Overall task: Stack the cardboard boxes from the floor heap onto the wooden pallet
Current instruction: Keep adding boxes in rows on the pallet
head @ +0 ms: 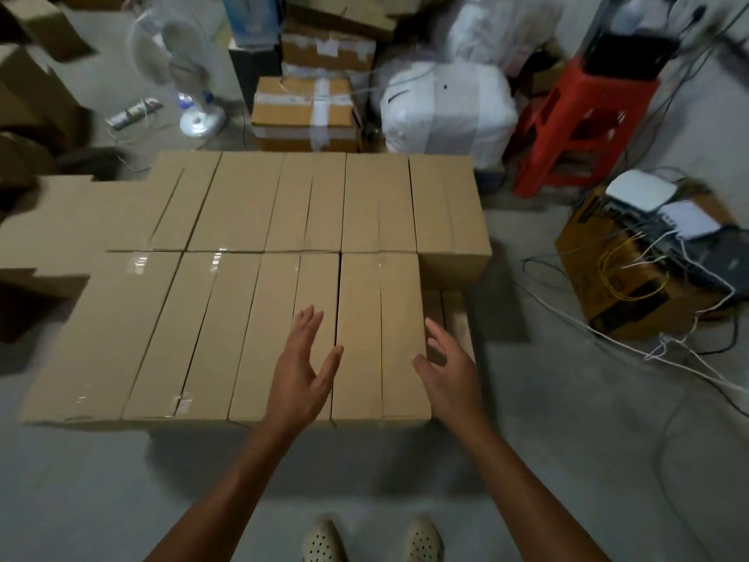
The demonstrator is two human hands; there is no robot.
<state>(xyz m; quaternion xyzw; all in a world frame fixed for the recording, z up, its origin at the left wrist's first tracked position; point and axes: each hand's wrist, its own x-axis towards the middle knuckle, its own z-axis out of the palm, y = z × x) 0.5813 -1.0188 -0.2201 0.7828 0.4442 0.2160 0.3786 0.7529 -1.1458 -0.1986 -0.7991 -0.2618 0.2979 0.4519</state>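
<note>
Head view: the stacked cardboard boxes (251,277) fill the middle of the frame in two tidy rows, long sides touching, tape seams running toward 12 o'clock. The wooden pallet itself is hidden beneath them. A lower brown strip (456,318) shows at the stack's 4 o'clock corner, but whether it is pallet or a lower box I cannot tell.

The end box of the near row (381,338) sits between the two hands. The left hand (302,358) is over its left seam, fingers straight and spread, grasping nothing. The right hand (446,367) is at its right edge, fingers loosely extended, also empty. Whether either palm touches the cardboard is not clear.

The loose cartons of the floor heap (28,87) lie blurred at 10 o'clock, well apart from the hands.

Judging from this, the step in hand is squaring the end box against its neighbour. To do it well, press flat palms on both long sides, slide it left until the seam closes, then bring its near face flush with the row. The spot at 4 o'clock beside it looks like the next gap to fill.

Around the stack stand taped cartons (304,111) at 12 o'clock, a white wrapped bundle (446,111) at 1 o'clock and a red plastic stool (583,123) at 2 o'clock. Loose cables (608,338) trail across the floor at 3 o'clock, a trip risk when carrying.
</note>
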